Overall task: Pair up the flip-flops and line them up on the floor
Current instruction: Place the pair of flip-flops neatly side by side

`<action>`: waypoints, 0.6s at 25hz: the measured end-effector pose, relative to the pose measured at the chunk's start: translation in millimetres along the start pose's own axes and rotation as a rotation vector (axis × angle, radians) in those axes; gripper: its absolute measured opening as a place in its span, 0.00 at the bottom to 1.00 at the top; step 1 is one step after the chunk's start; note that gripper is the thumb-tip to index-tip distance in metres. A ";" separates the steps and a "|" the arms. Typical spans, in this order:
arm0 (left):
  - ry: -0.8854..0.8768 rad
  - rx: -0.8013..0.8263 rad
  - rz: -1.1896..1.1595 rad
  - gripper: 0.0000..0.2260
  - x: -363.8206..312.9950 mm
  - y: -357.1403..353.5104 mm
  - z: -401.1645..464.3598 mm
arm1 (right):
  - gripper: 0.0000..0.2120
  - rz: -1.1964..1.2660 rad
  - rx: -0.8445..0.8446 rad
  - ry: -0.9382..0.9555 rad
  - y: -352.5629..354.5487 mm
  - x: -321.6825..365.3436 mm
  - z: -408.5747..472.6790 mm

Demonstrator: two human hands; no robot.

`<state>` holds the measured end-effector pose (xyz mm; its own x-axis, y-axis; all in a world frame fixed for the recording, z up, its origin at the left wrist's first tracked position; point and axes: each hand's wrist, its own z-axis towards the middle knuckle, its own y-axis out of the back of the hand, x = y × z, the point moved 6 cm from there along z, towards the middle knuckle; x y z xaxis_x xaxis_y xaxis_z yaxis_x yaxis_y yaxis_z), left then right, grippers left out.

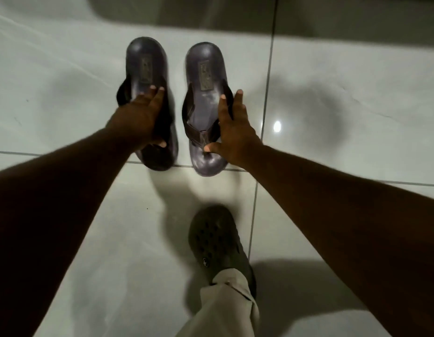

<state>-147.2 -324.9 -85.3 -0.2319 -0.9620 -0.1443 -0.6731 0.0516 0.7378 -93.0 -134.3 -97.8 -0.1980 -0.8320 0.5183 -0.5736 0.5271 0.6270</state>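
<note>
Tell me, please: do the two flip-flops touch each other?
Apart. The head view shows a strip of pale floor between the left flip-flop and the right flip-flop along their whole length.

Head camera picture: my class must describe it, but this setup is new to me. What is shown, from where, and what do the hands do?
No machine: a person wears a camera on the head, looking down at their own arms. The left hand rests on the left flip-flop, the right hand on the right flip-flop, fingers straight. The dark pair lies side by side on the tiled floor, toe ends towards the person. Nearer is their foot in a dark clog.
</note>
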 end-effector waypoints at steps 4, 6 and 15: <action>0.016 0.007 -0.021 0.55 32.8 8.1 4.4 | 0.56 -0.025 -0.022 -0.026 -10.8 30.7 19.6; -0.016 -0.005 -0.035 0.56 32.1 5.3 4.6 | 0.55 -0.024 -0.028 -0.039 -16.1 38.5 25.9; 0.011 -0.167 0.069 0.57 -9.1 25.9 -12.8 | 0.56 0.062 -0.110 -0.020 28.2 -22.6 -23.6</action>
<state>-153.5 -318.3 -56.4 -0.2650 -0.9607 -0.0826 -0.5299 0.0736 0.8448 -85.9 -96.6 -78.2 -0.2465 -0.8000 0.5470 -0.4694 0.5924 0.6548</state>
